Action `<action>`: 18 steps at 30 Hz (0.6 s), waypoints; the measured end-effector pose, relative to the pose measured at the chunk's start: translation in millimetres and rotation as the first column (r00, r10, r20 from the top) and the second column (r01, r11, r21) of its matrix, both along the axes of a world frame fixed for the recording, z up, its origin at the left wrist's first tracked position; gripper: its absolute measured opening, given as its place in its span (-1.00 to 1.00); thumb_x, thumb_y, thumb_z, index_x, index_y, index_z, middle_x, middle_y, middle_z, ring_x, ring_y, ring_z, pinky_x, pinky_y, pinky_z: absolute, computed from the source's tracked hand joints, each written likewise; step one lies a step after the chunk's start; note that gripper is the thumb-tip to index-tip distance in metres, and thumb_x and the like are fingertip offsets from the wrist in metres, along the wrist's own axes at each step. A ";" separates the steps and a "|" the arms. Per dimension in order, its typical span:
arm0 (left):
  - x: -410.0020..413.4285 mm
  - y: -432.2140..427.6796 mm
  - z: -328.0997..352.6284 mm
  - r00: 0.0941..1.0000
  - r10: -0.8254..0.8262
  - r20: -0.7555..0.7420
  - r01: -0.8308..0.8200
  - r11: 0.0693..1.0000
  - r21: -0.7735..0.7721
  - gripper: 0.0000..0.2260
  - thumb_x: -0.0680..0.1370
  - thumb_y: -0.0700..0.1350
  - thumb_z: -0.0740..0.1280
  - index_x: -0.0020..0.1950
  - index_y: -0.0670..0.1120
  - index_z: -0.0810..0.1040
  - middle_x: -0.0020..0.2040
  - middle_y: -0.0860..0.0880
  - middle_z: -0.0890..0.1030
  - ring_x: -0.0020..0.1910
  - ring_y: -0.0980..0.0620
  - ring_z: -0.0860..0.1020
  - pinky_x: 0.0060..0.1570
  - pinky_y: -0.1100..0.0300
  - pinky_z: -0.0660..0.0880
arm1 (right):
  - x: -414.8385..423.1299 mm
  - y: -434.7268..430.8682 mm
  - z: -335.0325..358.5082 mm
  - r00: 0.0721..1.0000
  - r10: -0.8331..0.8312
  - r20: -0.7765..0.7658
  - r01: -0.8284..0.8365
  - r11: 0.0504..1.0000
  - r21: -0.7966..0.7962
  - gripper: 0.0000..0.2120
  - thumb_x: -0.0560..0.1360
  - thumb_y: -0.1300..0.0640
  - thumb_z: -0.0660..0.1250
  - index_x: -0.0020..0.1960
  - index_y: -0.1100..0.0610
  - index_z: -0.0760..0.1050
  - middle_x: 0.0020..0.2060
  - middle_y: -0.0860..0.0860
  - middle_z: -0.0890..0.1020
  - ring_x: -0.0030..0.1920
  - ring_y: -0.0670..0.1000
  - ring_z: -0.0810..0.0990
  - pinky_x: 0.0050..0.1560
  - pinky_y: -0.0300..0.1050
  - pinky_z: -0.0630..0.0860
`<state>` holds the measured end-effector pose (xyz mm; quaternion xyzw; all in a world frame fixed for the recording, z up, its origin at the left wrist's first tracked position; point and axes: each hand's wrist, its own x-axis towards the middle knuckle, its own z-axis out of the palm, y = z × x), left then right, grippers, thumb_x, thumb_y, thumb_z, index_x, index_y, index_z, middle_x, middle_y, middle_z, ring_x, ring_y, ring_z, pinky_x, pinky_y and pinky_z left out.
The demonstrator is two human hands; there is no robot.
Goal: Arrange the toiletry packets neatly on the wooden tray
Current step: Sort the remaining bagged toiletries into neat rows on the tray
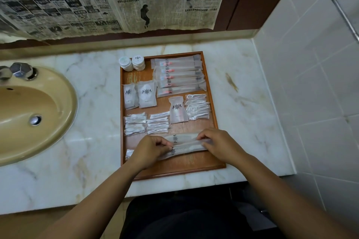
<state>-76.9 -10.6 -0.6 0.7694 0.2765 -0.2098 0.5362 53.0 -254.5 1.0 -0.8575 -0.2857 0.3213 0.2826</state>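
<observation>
The tray (174, 169) is of reddish wood, smooth with a soft shine; its varnish looks worn and pale at eleven o'clock. The table (248, 106) is polished white marble with brown veins. The toothbrush packets (178, 75) at one o'clock on the tray and the comb packets (186, 138) at six o'clock are frosted, matt plastic. The cotton bud packets (136, 124) at eight o'clock are clear and glossy. At nine o'clock from the tray, the sink (64, 93) is glossy beige ceramic with a shiny metal drain (35, 119). The newspaper (97, 2) at twelve o'clock is matt, yellowed paper.
</observation>
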 end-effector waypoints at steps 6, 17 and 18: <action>-9.4 -5.4 -3.7 0.981 -0.183 0.067 0.164 0.962 0.220 -0.94 0.54 -0.09 0.50 -0.08 0.08 0.75 -0.17 0.16 0.70 -0.15 0.20 0.61 -0.16 0.35 0.49 | -10.4 -3.5 -14.2 0.984 0.112 0.138 -0.103 0.992 -0.066 -0.80 0.59 0.15 0.38 0.20 0.03 0.64 0.08 -0.07 0.67 0.08 -0.07 0.58 0.13 -0.27 0.45; -28.2 -17.6 -39.1 0.794 -0.539 0.282 0.131 0.604 0.786 -0.96 0.52 -0.10 0.50 -0.05 -0.02 0.72 -0.11 0.00 0.68 -0.22 -0.09 0.56 -0.25 0.06 0.44 | -28.6 -15.8 -42.2 0.872 0.082 0.483 -0.081 0.996 -0.024 -0.87 0.48 0.14 0.51 0.00 -0.01 0.64 -0.08 -0.11 0.66 -0.01 0.00 0.58 0.10 -0.07 0.41; -30.4 -18.5 -41.5 0.786 -0.539 0.302 0.104 0.598 0.795 -0.95 0.55 -0.10 0.47 -0.02 -0.04 0.71 -0.09 -0.02 0.66 -0.21 -0.10 0.55 -0.25 0.04 0.43 | -30.7 -17.8 -42.3 0.854 0.058 0.517 -0.064 0.998 -0.007 -0.87 0.48 0.14 0.51 0.00 -0.01 0.64 -0.07 -0.09 0.64 0.00 0.01 0.57 0.10 -0.05 0.41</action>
